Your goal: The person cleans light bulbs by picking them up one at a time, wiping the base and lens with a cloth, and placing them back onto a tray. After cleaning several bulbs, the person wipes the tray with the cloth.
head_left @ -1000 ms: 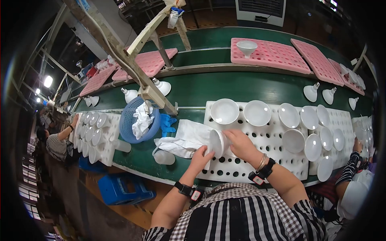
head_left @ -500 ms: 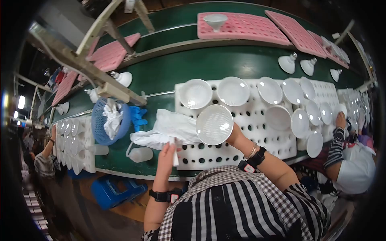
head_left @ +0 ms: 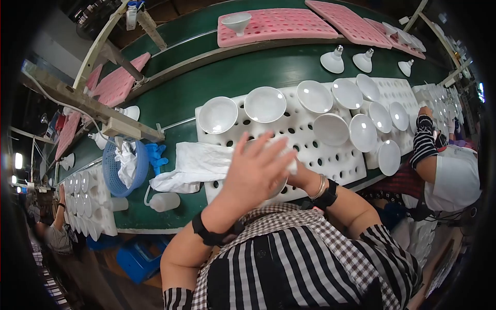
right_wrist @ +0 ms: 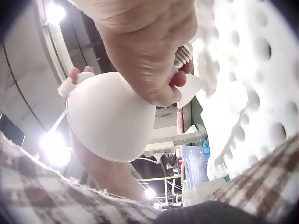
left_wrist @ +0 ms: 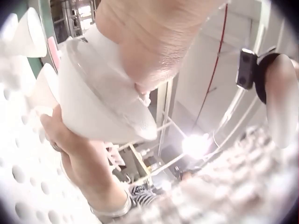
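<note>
My left hand (head_left: 254,173) lies spread, its fingers fairly straight, over the face of a white reflector lamp (head_left: 278,190) in the head view. White cloth shows beneath its fingers and palm. From the other side my right hand (head_left: 304,178) holds this lamp. The right wrist view has the right hand (right_wrist: 145,46) curled round the lamp's neck by the metal screw base (right_wrist: 183,56), with the white shade (right_wrist: 112,116) tilted. Left fingertips (right_wrist: 88,70) rest with the cloth (right_wrist: 70,86) at its rim. In the left wrist view the hand (left_wrist: 149,42) presses on the lamp (left_wrist: 93,102).
A white perforated foam board (head_left: 305,139) holds several lamps. Left of it are a white cloth (head_left: 199,163), a squeeze bottle (head_left: 165,201), blue gloves (head_left: 156,156) and a blue basket (head_left: 124,178). Pink boards (head_left: 279,26) stand behind, and another person (head_left: 452,175) works at the right.
My left hand has risen from beside the bottle and squeeze area onto the lamp's face. The right hand still holds the lamp, now mostly covered. The head view has shifted.
</note>
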The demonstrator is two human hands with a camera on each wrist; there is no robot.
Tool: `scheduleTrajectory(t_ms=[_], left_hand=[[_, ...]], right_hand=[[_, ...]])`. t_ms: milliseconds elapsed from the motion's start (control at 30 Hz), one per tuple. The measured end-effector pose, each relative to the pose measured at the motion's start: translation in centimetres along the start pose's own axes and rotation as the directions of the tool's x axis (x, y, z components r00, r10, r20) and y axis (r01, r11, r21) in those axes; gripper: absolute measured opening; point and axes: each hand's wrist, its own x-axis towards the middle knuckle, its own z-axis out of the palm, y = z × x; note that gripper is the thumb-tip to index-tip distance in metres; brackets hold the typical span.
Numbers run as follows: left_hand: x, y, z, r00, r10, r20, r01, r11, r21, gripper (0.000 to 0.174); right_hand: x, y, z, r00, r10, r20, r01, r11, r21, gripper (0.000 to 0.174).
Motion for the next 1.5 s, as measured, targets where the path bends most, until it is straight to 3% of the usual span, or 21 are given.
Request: scheduleTrajectory(t_ms=[33, 67, 133, 167, 233, 333, 400, 433, 533, 600, 667, 700, 933, 1033, 1133, 1333, 1367, 1400, 1433, 1467, 1500], left_hand=[[0.0, -1.4, 0.4, 0.986, -0.153, -0.073, 0.152, 0.988, -0.012, 0.040], [-0.3, -2.9, 0.7, 0.943, -0.297, -0.146, 0.296, 0.955, -0.030, 0.037], [-1.8, -5.2, 1.2, 0.815, -0.578, -0.049, 0.502, 0.746, -0.438, 0.033], [-2.2, -5.3, 1.5, 0.819, -0.571, -0.046, 0.498, 0.749, -0.437, 0.033], [-3.1, -4.3, 1.9, 0.630, -0.764, 0.138, 0.419, 0.185, -0.889, 0.031], [-3.5, -3.1, 1.4, 0.598, -0.772, 0.218, 0.405, 0.056, -0.913, 0.033], [-3.4, -3.3, 0.4, 0.649, -0.724, 0.232, 0.423, 0.090, -0.902, 0.036], [-3.6, -3.5, 0.0, 0.696, -0.673, 0.250, 0.442, 0.126, -0.888, 0.039], [-3.8, -3.7, 0.0, 0.720, -0.639, 0.269, 0.479, 0.177, -0.860, 0.041], [-3.4, -3.3, -0.3, 0.722, -0.661, 0.204, 0.474, 0.259, -0.841, 0.041], [-2.9, -2.9, -0.4, 0.726, -0.674, 0.136, 0.466, 0.337, -0.818, 0.041], [-2.8, -2.4, -0.3, 0.719, -0.690, 0.082, 0.458, 0.381, -0.803, 0.042], [-3.4, -1.9, -0.2, 0.726, -0.680, -0.102, 0.482, 0.609, -0.630, 0.055], [-3.4, -1.1, -0.5, 0.784, -0.621, 0.005, 0.459, 0.574, -0.678, 0.057], [-2.9, -0.3, -0.5, 0.758, -0.649, 0.059, 0.454, 0.460, -0.763, 0.059], [-3.5, -0.6, -0.7, 0.720, -0.659, 0.217, 0.477, 0.242, -0.845, 0.066], [-3.5, -0.7, -0.8, 0.719, -0.658, 0.223, 0.480, 0.239, -0.844, 0.066], [-3.4, -0.6, -0.9, 0.760, -0.601, 0.247, 0.463, 0.233, -0.855, 0.069], [-3.4, -0.6, -1.0, 0.798, -0.540, 0.269, 0.444, 0.225, -0.867, 0.071], [-3.5, -0.6, -1.1, 0.798, -0.537, 0.274, 0.446, 0.221, -0.867, 0.071], [-3.7, -0.6, -1.1, 0.786, -0.550, 0.283, 0.447, 0.189, -0.874, 0.069]], right_hand=[[1.2, -2.2, -0.4, 0.994, 0.103, 0.033, -0.094, 0.974, -0.204, 0.036], [1.4, -2.7, -0.6, 0.994, 0.101, 0.027, -0.093, 0.974, -0.208, 0.036], [1.5, -3.1, -1.0, 0.995, 0.086, -0.051, -0.087, 0.996, -0.022, 0.036], [1.4, -2.7, -1.0, 0.994, 0.082, -0.072, -0.074, 0.991, 0.111, 0.035], [1.7, -3.7, -1.4, 0.992, 0.093, -0.091, -0.087, 0.994, 0.062, 0.036], [2.2, -4.9, -1.9, 0.993, 0.083, -0.081, -0.081, 0.996, 0.028, 0.049], [1.9, -5.6, -2.3, 0.975, 0.107, 0.193, -0.136, 0.981, 0.142, 0.066], [2.2, -6.3, -3.1, 0.880, 0.232, 0.414, -0.286, 0.956, 0.071, 0.076], [2.8, -7.8, -4.1, 0.834, 0.059, 0.548, -0.207, 0.955, 0.212, 0.085], [3.0, -8.4, -3.6, 0.877, 0.055, 0.477, -0.116, 0.988, 0.100, 0.089], [2.3, -6.8, -2.4, 0.929, 0.240, 0.283, -0.122, 0.918, -0.376, 0.089], [1.8, -6.2, -1.7, 0.965, 0.166, 0.201, -0.086, 0.930, -0.357, 0.074], [1.2, -4.5, -0.9, 0.997, 0.080, 0.006, -0.068, 0.888, -0.455, 0.054], [1.3, -4.5, -1.3, 0.996, 0.076, -0.052, -0.091, 0.860, -0.502, 0.054], [1.3, -5.3, -1.4, 0.997, -0.044, -0.067, 0.001, 0.846, -0.533, 0.054], [0.6, -8.5, -2.1, 0.960, 0.278, 0.035, -0.244, 0.890, -0.385, 0.075], [0.5, -8.6, -2.8, 0.858, 0.405, 0.315, -0.396, 0.913, -0.094, 0.085], [0.4, -8.8, -3.3, 0.699, 0.396, 0.595, -0.583, 0.797, 0.155, 0.095], [0.4, -9.8, -3.5, 0.542, 0.431, 0.722, -0.738, 0.654, 0.163, 0.106], [-0.2, -9.3, -3.0, 0.542, 0.434, 0.719, -0.741, 0.651, 0.166, 0.106], [-0.4, -9.3, -1.9, 0.748, 0.371, 0.550, -0.493, 0.866, 0.087, 0.104]])
